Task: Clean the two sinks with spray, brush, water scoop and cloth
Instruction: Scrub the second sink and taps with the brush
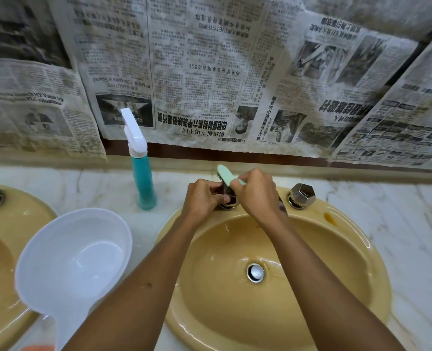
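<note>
A yellow sink fills the lower right, wet, with a chrome drain in its bowl. At its back rim my left hand grips the left chrome tap knob, mostly hidden by both hands. My right hand holds a pale green brush with its dark bristles down against that knob. A second yellow sink shows at the left edge. Between them lie a white water scoop and a teal spray bottle with a white trigger head. No cloth is identifiable.
The right chrome tap knob stands free on the sink rim. A brown stain marks the rim to its right. Newspaper sheets cover the wall behind. The marble counter runs around both sinks. Something orange peeks in at the bottom left.
</note>
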